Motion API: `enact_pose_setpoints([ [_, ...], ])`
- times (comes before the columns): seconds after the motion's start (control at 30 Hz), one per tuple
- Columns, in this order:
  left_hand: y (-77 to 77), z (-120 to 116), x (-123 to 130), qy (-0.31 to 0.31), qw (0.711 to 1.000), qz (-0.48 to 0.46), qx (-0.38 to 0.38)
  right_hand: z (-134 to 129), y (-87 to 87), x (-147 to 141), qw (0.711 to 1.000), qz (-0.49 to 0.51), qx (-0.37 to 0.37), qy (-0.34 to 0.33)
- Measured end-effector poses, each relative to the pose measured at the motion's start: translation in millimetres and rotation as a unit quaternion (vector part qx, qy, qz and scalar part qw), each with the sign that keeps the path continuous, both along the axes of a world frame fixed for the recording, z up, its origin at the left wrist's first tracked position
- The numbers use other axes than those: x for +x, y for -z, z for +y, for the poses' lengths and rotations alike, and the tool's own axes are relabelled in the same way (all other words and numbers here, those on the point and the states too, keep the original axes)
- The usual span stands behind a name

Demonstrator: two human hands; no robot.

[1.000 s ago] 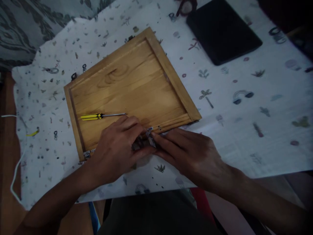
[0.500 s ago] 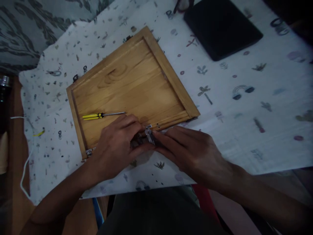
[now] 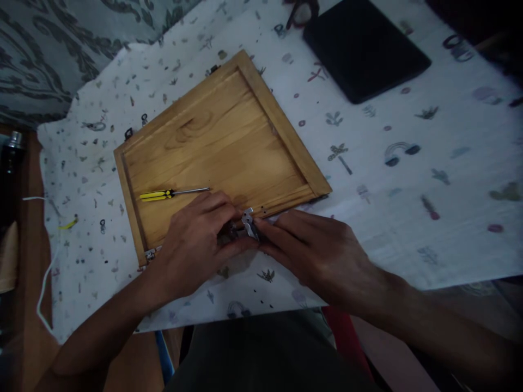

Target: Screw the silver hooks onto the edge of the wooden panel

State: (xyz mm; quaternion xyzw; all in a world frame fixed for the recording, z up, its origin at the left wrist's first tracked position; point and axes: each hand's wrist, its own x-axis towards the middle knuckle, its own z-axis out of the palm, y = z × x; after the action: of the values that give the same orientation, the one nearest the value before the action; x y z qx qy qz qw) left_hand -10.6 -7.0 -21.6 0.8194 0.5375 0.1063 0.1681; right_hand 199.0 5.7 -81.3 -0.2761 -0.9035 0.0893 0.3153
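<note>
A small silver metal hinge [image 3: 248, 220] is pinched between my two hands at the near edge of a framed wooden panel [image 3: 229, 147]. My left hand [image 3: 196, 242] comes from the left, its fingers curled round the hinge's left side and hiding part of it. From the right, my right hand [image 3: 314, 245] presses thumb and forefinger against the other side. Two small dark holes show in the frame just right of the hinge. Another metal fitting [image 3: 150, 254] sits at the panel's near left corner. On the panel lies a screwdriver [image 3: 157, 195] with a yellow and black handle.
A patterned white cloth [image 3: 368, 228] covers the table. A black flat rectangular object [image 3: 363, 49] lies at the back right, beside reddish-framed glasses [image 3: 304, 12]. Dark fittings [image 3: 129, 133] stick out from the panel's far edge. A white cord [image 3: 41, 294] hangs at the left.
The view has shifted slightly. Both hands keep nearly the same hold on the hinge, and the screwdriver still lies on the panel.
</note>
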Motion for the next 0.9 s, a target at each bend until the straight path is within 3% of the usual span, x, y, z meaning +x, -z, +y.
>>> enact_pose_setpoints([
  [0.9,-1.5,-0.5,4.6,-0.015,1.000,0.005,-0.019,-1.1,0.9,2.4,1.000,-0.011,-0.002,-0.011],
])
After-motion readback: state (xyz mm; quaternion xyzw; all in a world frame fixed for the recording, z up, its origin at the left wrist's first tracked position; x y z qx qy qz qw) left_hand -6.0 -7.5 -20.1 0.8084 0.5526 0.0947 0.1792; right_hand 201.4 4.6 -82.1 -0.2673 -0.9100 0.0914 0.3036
